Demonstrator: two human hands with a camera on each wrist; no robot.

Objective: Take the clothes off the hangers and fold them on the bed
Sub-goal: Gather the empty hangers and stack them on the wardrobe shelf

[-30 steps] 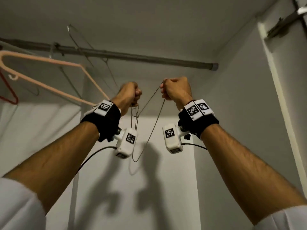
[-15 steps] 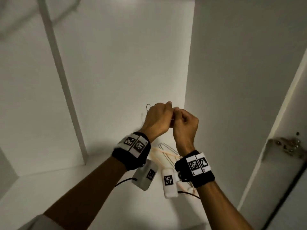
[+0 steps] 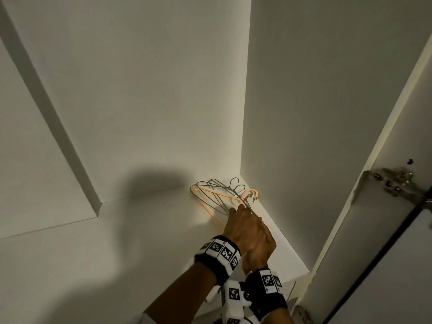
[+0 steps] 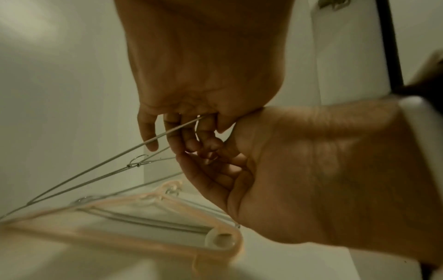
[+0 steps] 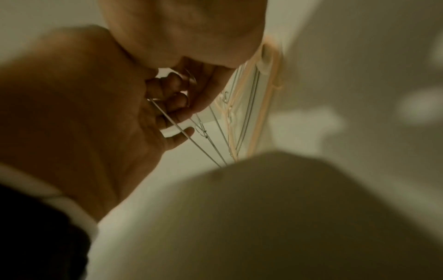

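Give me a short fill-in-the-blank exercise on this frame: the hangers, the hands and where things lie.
1. The pile of hangers lies in the back ____ of the white shelf.
2. Besides thin wire hangers, the pile holds one plastic hanger of a pale ____ colour.
3. The wire hanger held above the pile carries ____ clothes.
4. The left hand and the right hand are ____ each other.

Missing words: corner; pink; no; touching
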